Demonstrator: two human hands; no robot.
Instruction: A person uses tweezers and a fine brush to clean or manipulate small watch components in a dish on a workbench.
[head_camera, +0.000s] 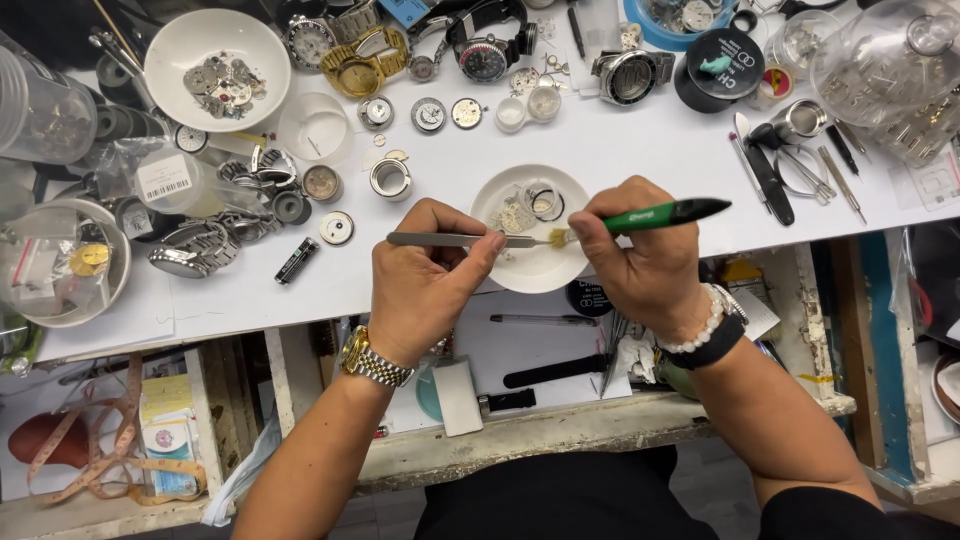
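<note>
Steel tweezers (450, 240) pinched in the left hand (425, 290) meet a green-handled brush (640, 217) gripped by the right hand (640, 260) over a small white dish (535, 275).

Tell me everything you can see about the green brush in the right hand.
The green brush is a slim pen-shaped tool, seemingly plastic, with a green barrel, a black tapered rear end and a small tuft of pale bristles. The right hand holds it near the bristle end, lying almost level, rear end pointing right. Its bristles meet the tip of the tweezers held in the left hand, above the small white dish.
</note>
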